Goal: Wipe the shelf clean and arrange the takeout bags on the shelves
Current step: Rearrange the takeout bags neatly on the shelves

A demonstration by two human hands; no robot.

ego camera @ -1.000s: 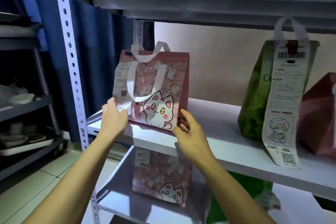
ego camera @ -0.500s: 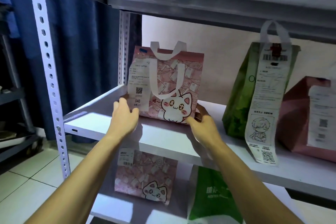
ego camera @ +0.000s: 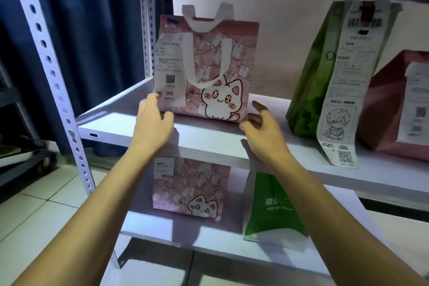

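A pink cat-print takeout bag (ego camera: 213, 69) with white handles and a receipt stands upright at the back left of the white middle shelf (ego camera: 209, 137). My left hand (ego camera: 153, 123) hovers at its lower left corner, fingertips just touching the receipt, fingers loosely spread. My right hand (ego camera: 262, 123) is open just off the bag's lower right corner, apart from it. Further right on the same shelf stand a green bag (ego camera: 325, 81) with a long receipt and a dark pink bag (ego camera: 399, 104).
The lower shelf (ego camera: 232, 239) holds a second pink cat bag (ego camera: 192, 190) and a green bag (ego camera: 274, 209). A perforated white upright (ego camera: 46, 65) frames the left side, with a blue curtain (ego camera: 92, 30) behind. A dark rack (ego camera: 18, 151) stands at far left.
Both hands slid the pink bag back on the middle shelf, then loosened and drew off its lower corners. The view moved closer and lower.
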